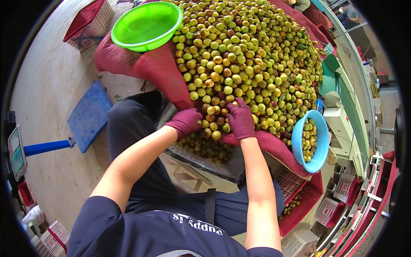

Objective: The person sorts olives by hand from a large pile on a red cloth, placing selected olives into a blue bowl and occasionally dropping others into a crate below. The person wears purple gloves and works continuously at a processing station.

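A large heap of green and brown jujubes (237, 61) spreads out before me on a padded red cloth (163, 70). My left hand (187, 122), in a maroon glove, is at the heap's near edge with its fingers curled; whether a fruit is inside is hidden. To its right, my right hand (241, 119), gloved alike, reaches over the jujubes with fingers apart and touching fruit. Several browner jujubes (215, 112) lie between the two hands. Just below them, a grey-lined container (236, 165) between my knees holds more jujubes.
A bright green plastic basket (144, 27) rests on the cloth at upper left. At right, a light blue basket (298, 141) leans with jujubes inside. A platform scale (90, 115) stands on the left floor. Beyond are red-and-white crates (91, 27) and a green conveyor belt (348, 99).
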The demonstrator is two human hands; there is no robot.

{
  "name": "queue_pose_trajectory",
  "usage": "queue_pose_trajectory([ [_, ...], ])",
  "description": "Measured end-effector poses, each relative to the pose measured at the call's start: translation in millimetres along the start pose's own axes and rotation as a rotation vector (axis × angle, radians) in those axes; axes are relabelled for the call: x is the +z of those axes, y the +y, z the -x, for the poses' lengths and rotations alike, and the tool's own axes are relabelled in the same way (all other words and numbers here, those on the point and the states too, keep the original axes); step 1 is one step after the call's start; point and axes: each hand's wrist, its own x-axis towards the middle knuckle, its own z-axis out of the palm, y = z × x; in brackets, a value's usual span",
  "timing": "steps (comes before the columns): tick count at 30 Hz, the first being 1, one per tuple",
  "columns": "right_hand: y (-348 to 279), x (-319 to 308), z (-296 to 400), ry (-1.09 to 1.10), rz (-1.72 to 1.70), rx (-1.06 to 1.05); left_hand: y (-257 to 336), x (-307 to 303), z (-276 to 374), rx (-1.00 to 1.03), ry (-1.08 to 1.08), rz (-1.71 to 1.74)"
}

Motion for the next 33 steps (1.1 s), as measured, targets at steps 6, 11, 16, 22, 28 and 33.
queue_pose_trajectory([
  [6, 7.7, -10.7, 3.1, 0.135, 0.103, 0.142, 6.8, 3.3, 7.1, 0.092, -0.157, 0.017],
  [11, -30.1, 23.5, 5.2, -0.040, 0.145, -0.052, 0.2, 24.3, 7.1, 0.146, -0.156, 0.018],
  [16, -41.6, 33.2, -11.4, -0.173, 0.140, 0.263, 19.8, -9.3, 16.1, 0.142, -0.230, 0.108],
  [22, -21.2, 33.2, 17.3, 0.022, 0.027, 0.072, 20.6, -58.5, -46.9, 0.116, 0.509, 0.085],
  [28, -5.4, 5.5, -0.5, 0.359, -0.346, 0.250, 25.7, -44.3, -96.3, 0.076, 0.369, -0.470],
  [33, 50.3, -7.6, -19.1, 0.444, 0.052, 0.117, 57.6, -7.2, -73.0, 0.081, 0.211, -0.563],
])
